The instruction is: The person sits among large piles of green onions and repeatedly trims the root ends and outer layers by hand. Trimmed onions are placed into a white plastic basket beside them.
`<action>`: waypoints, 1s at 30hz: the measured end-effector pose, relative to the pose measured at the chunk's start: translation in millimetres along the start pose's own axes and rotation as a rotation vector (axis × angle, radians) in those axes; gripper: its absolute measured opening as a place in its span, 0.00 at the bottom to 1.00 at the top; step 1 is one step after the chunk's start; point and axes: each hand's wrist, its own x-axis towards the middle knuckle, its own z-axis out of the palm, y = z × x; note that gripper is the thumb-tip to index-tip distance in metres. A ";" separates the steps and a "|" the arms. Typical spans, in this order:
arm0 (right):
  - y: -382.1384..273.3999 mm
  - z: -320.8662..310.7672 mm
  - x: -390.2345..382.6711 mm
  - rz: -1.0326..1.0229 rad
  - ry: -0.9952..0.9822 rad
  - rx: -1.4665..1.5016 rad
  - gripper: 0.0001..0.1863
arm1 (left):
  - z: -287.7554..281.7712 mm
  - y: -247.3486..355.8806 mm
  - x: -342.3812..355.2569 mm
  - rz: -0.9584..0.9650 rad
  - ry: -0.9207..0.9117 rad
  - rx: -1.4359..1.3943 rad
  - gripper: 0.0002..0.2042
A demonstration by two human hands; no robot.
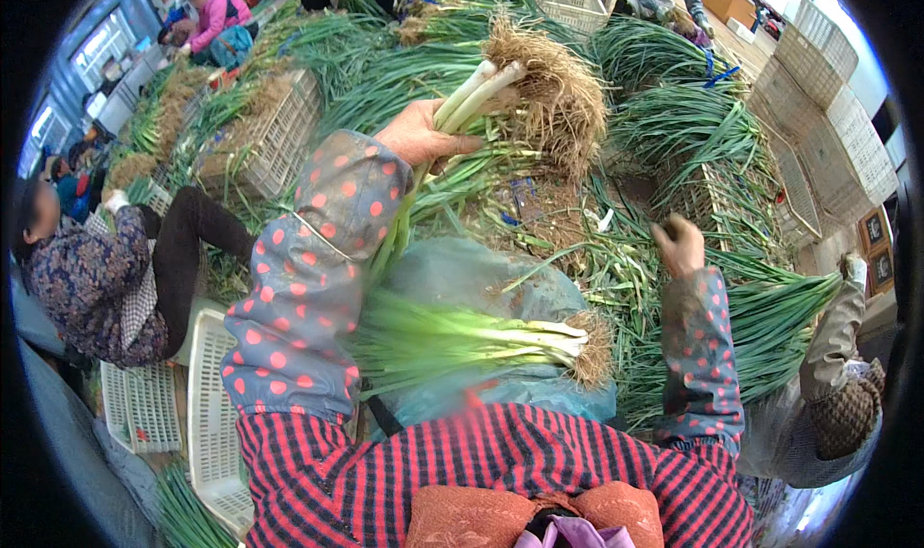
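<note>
My left hand point(423, 136) is closed round a few green onions point(472, 94), held up with white stalks and a brown root clump to the upper right. Their green leaves hang down along my left forearm. On my lap, over a greenish plastic sheet point(452, 269), lies another bunch of green onions point(520, 334), roots to the right and leaves blurred at the left. My right hand point(681, 245) is raised over the leaf scraps to the right, apart from both bunches. Its fingers are curled in, and whatever they may hold is hidden.
Heaps of green onions point(674, 115) spread ahead and to the right, some tied with blue bands. A white plastic crate point(214, 413) stands at my left; stacked crates point(818, 115) rise at the far right. Co-workers sit close by on the left point(91, 279) and right point(833, 404).
</note>
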 end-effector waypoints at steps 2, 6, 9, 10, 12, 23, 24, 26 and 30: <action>-32.8 8.3 25.7 -0.080 0.006 0.386 0.10 | 8.8 14.3 4.6 -0.069 0.022 0.010 0.12; -126.7 14.7 47.1 -0.146 -0.308 1.172 0.19 | 33.5 29.3 8.8 -0.088 -0.046 -0.015 0.13; -186.8 15.7 44.1 -0.073 -0.271 1.300 0.21 | 43.6 29.8 6.8 -0.083 -0.101 -0.056 0.14; -195.9 12.8 43.5 -0.129 -0.255 1.336 0.23 | 44.2 30.0 5.9 -0.093 -0.103 -0.064 0.14; -194.8 4.2 41.0 -0.111 -0.271 1.223 0.16 | 42.7 30.5 1.5 -0.079 -0.154 -0.130 0.13; -131.7 -7.5 39.1 -0.119 -0.013 0.938 0.12 | 34.3 8.6 11.5 -0.102 -0.143 -0.108 0.12; -134.5 -13.5 36.5 -0.175 0.180 0.802 0.12 | 34.7 6.2 12.9 -0.104 -0.110 -0.043 0.12; -137.3 -28.4 24.8 -0.261 0.504 0.300 0.11 | 35.5 5.7 19.0 -0.162 -0.049 -0.079 0.11; -151.4 -18.7 11.8 -0.922 0.457 0.015 0.13 | 50.9 6.3 30.5 -0.262 -0.096 -0.051 0.11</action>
